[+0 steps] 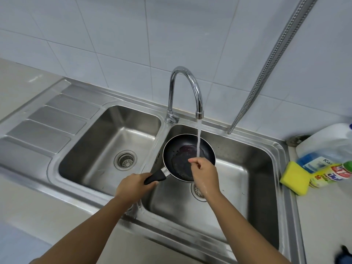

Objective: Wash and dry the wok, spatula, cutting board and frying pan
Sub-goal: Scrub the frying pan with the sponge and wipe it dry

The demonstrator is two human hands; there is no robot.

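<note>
Above sink's right basin, left hand grips frying pan, handle pointing near-left; right hand curled empty.

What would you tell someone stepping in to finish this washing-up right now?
Left hand grips the frying pan by its handle, over the right basin.
Right hand, fingers curled with nothing seen in them, is over the pan under the tap, which is running.
Yellow sponge lies on the counter to the right, beside detergent bottles.
Pan is under rinse. Left: finish and dry it; wok, spatula and cutting board are out of view.
</note>
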